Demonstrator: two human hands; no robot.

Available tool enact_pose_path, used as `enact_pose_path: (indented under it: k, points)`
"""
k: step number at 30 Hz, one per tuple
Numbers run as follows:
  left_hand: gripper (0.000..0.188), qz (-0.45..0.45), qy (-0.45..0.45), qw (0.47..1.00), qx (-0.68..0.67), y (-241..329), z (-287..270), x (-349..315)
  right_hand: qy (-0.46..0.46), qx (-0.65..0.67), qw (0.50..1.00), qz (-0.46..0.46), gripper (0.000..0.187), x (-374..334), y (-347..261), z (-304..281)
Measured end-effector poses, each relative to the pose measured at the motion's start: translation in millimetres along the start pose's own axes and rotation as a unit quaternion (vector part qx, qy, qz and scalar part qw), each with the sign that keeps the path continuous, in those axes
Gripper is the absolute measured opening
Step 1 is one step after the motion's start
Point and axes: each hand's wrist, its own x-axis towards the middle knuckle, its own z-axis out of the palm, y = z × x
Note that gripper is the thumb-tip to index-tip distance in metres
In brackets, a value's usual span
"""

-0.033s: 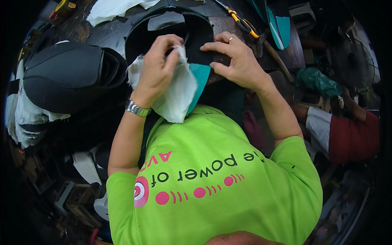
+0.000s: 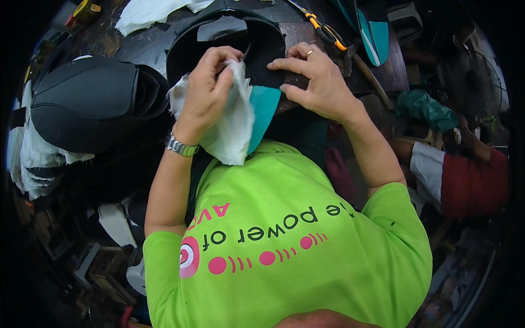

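Observation:
My left hand (image 2: 210, 87), wearing a metal watch, is closed on a frayed white cloth (image 2: 232, 131) that hangs down to my shirt. A thin dark item shows by its fingertips; I cannot tell its kind. Behind both hands, at the table edge, stands a curved black piece (image 2: 183, 52) with a grey patch (image 2: 221, 30) inside. My right hand (image 2: 314, 76), with a ring, has its thumb and forefinger apart, their tips by the black piece's right side. Below them, a teal panel (image 2: 265, 112) slopes down, partly covered by the cloth.
A black stitched, rounded piece (image 2: 82, 104) lies at left over white cloth (image 2: 35, 158). Beyond my right hand are yellow-and-black handled scissors (image 2: 328, 35), a wooden handle (image 2: 373, 82) and teal-and-black pieces (image 2: 377, 41). At far right, another person in red (image 2: 473, 183) sits near a fan (image 2: 476, 82).
My left hand has shifted slightly left with the white cloth, baring a little more of the teal panel. My right hand stays nearly still.

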Motion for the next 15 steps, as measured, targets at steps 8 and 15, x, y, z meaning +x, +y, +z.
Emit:
enact_pose_path:
  k: [8, 15]
  points:
    - [0.016, 0.037, -0.024, 0.994, 0.100, 0.5, -1.4, -5.7, 0.046, -0.170, 0.979, -0.103, 0.018, -3.1, -19.8, 2.9]
    - [0.018, 0.044, -0.043, 0.986, 0.157, 2.1, -1.2, -8.7, 0.032, -0.133, 0.973, -0.187, 0.018, 7.3, -9.5, 16.3]
